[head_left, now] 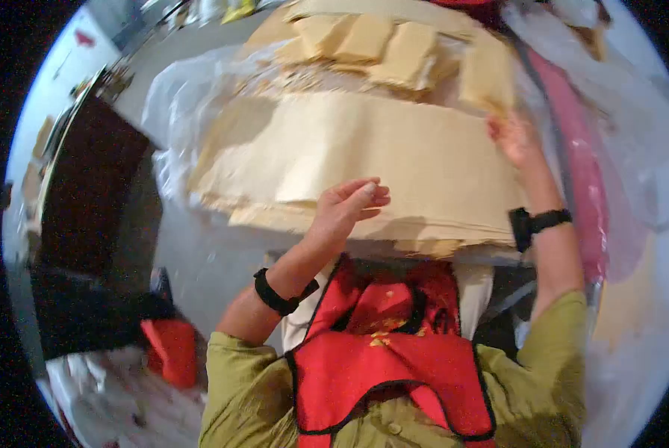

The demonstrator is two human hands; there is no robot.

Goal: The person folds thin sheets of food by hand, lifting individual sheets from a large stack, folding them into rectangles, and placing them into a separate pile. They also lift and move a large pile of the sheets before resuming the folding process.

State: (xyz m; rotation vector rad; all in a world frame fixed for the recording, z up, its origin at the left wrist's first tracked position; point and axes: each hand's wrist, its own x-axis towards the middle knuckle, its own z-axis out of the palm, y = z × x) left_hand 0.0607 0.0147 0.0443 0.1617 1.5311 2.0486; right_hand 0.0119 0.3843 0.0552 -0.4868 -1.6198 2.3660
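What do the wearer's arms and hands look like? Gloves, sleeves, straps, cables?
Left hand and right hand ungloved. Black strap on the left forearm; black band with a boxy black piece on the right. Olive-green sleeves, short, leaving the forearms bare. No cables or readable markings visible on either arm.

Pale-cream sheets [431,153] lie stacked flat, the top one rippled, below the left fingers [364,193]; a yellowish folded bundle [487,75] lies just beyond the right fingers [493,128].

Bright on the big pale sheet [424,145], with a soft shadow at its near edge. Blurry at the right hand [514,139] beside it. Bent and bluish far out around it, then speckled black.
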